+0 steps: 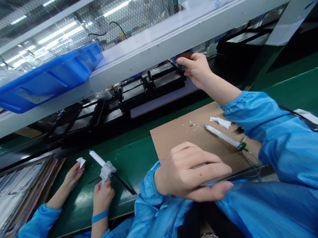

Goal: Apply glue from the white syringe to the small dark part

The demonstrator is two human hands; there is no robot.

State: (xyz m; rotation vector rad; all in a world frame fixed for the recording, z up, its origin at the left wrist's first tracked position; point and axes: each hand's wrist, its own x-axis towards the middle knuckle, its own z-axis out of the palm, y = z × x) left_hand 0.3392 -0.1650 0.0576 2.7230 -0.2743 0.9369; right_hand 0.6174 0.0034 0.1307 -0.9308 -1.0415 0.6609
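Observation:
My right hand (197, 70) reaches up to the underside of the pale shelf beam. Its thumb and fingers pinch a small dark piece (179, 63) with blue and reddish-brown on it, partly hidden by the hand and the beam. Low in front of my body hovers my left hand (191, 172), fingers loosely bent and the thumb apart, with nothing visible in it. Beyond it, a brown cardboard sheet (172, 136) lies on the bench. On the sheet rest a white syringe (221, 135) with a green end and thin tube, a crumpled tissue (220, 122) and small white crumbs.
At left, a co-worker's hands hold a tissue (81, 161) and a white dispensing gun (107, 171) over the green bench (123, 152). A blue bin (54, 76) sits on the shelf (135, 62). Black frames (133, 93) line the space beneath. Stacked panels (20, 195) stand far left.

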